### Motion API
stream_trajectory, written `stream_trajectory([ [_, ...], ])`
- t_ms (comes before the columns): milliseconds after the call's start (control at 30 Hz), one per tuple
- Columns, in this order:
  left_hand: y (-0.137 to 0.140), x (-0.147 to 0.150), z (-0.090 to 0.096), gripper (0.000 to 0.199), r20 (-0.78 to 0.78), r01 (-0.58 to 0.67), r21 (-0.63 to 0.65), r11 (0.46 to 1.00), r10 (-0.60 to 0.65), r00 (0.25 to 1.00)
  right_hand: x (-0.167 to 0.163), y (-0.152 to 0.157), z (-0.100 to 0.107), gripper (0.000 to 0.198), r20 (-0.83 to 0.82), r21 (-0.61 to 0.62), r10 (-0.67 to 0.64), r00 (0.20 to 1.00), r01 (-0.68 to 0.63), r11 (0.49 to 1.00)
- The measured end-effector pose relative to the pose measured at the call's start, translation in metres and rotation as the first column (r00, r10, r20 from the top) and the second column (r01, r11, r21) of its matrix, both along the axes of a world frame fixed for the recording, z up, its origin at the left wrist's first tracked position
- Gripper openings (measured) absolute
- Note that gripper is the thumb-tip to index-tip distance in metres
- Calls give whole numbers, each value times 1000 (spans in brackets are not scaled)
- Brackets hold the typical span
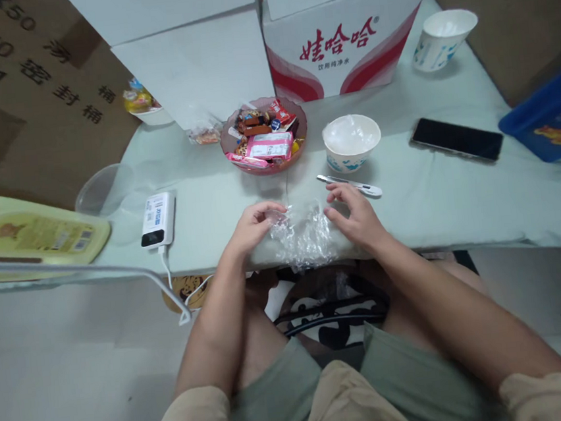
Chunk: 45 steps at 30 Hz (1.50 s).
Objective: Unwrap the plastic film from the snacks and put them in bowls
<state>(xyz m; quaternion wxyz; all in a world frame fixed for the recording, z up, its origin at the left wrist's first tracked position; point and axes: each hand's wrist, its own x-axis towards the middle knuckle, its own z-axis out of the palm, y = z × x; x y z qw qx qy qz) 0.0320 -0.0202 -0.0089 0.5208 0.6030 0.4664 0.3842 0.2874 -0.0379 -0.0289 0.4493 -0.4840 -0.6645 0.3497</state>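
Observation:
A crumpled sheet of clear plastic wrap point(305, 234) lies over the table's front edge, between my two hands. My left hand point(255, 227) has its thumb and curled fingers closed on the wrap's upper left edge. On the other side, my right hand point(353, 215) touches or nearly touches the wrap with its thumb, its fingers bent and apart. Just beyond the right fingers lies a white utility knife point(365, 188). Behind the knife stands a paper bowl point(352, 157) with clear plastic inside it.
A pink glass bowl point(237, 168) holds wrapped snacks. To the left are a power bank point(158, 217) with a cable, a clear round lid point(102, 188) and a yellow bottle point(39, 230). A phone point(457, 139), another paper bowl point(436, 50) and cartons point(343, 39) stand around the back and right.

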Motion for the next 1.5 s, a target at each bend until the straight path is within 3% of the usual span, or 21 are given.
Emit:
stream_trajectory([
  [100, -2, 2, 1, 20, -12, 43, 95, 995, -42, 999, -5, 2, -4, 65, -41, -132, 46, 998, -51, 990],
  [167, -5, 0, 2, 19, -16, 79, 131, 988, -77, 997, -7, 4, -7, 77, -14, -171, 95, 995, -96, 980],
  [233, -8, -6, 4, 22, 2, 126, 107, 986, -127, 992, -7, 6, -8, 73, -11, -179, 99, 995, -99, 979],
  [333, -13, -16, 5, 49, 147, 240, -48, 970, -230, 962, -6, 8, -5, 60, -165, -215, 54, 985, -90, 973],
  [467, -17, -11, 4, 79, 425, 235, -235, 943, -118, 897, -8, 7, 2, 60, -399, -253, 11, 917, -122, 960],
  [567, -14, 7, 3, 71, 346, 152, -348, 925, -24, 938, -11, 7, 1, 61, -445, -263, -51, 894, -77, 962],
  [700, -9, 23, 3, 40, 179, -44, -292, 955, 99, 979, -10, 10, -4, 62, -457, -315, -124, 881, -30, 949],
  [867, -4, 20, 3, 44, 292, -216, -207, 954, 271, 917, -9, 6, 4, 31, -289, -348, 69, 955, -171, 922],
  [933, -4, 19, 3, 56, 392, -194, -245, 950, 280, 876, -11, 4, 8, 27, -329, -343, 56, 942, -175, 923],
  [1000, -6, 21, 4, 66, 406, -77, -323, 943, 212, 889, -14, 4, 11, 24, -426, -374, -2, 905, -175, 911],
  [1100, -9, 28, 3, 54, 299, -8, -398, 917, 138, 944, -17, 5, 12, 26, -505, -473, -96, 858, -182, 862],
  [1200, -9, 31, 4, 36, 286, -84, -382, 920, 204, 936, -15, 4, 14, 30, -474, -534, -95, 876, -199, 822],
  [1300, -7, 28, 4, 38, 268, -72, -383, 921, 185, 946, -12, 3, 16, 26, -393, -500, -16, 920, -199, 843],
  [1400, -7, 22, 5, 38, 106, -43, -307, 951, 79, 991, -9, 3, 15, 25, -345, -483, 1, 939, -179, 857],
  [1500, -9, 18, 7, 38, 85, -89, -219, 972, 110, 990, -5, 4, 14, 32, -332, -464, 34, 943, -195, 864],
])
